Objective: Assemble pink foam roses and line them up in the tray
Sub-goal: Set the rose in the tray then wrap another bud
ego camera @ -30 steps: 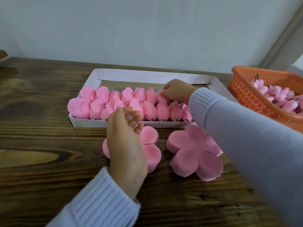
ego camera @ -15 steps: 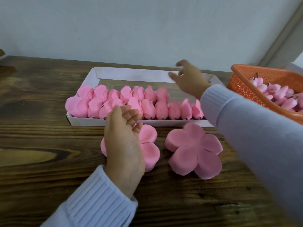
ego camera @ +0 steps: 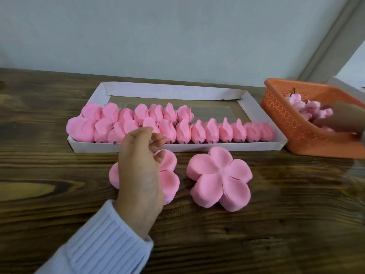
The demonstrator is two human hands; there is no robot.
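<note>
Pink foam roses (ego camera: 197, 131) in two rows inside the tray (ego camera: 177, 148), back row half filled. Fetching a bud, probably: right hand (ego camera: 339, 117) in the orange basket (ego camera: 292, 123) right of the tray, blurred, grip impossible to tell. Left hand (ego camera: 140, 171) loosely curled, holding nothing, over the petal stack (ego camera: 169, 178) before the tray. Calls next for seating bud in petals.

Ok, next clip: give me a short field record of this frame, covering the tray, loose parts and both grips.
tray: white cardboard, two rows of pink roses, back row only part filled
loose parts: left petal stack and right petal stack, flat, in front of tray
basket: orange, right of tray, holds pink buds
left grip: over left petal stack, fingers loosely curled, nothing seen held
right grip: inside basket, blurred, grasp unclear
</note>
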